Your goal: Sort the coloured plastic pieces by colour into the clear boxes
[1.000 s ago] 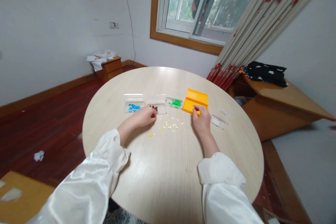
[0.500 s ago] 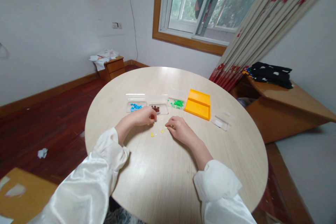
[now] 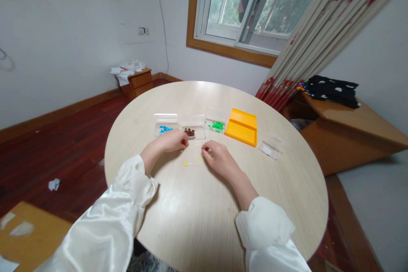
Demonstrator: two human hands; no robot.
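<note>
My left hand rests curled on the round table, its fingertips closed near the clear box of dark red pieces. My right hand lies beside it, thumb and forefinger pinched over small pale yellow pieces scattered on the tabletop. What either pinch holds is too small to make out. A clear box of blue pieces sits to the left, a clear box of green pieces to the right. A yellow tray stands farther right.
A clear lid lies right of the yellow tray. A small wooden cabinet with papers stands at the far wall. A low wooden desk with dark cloth and a curtain are on the right.
My right hand left the yellow tray and moved left to the scattered yellow pieces, where it now pinches. My left hand has stayed by the red-piece box.
</note>
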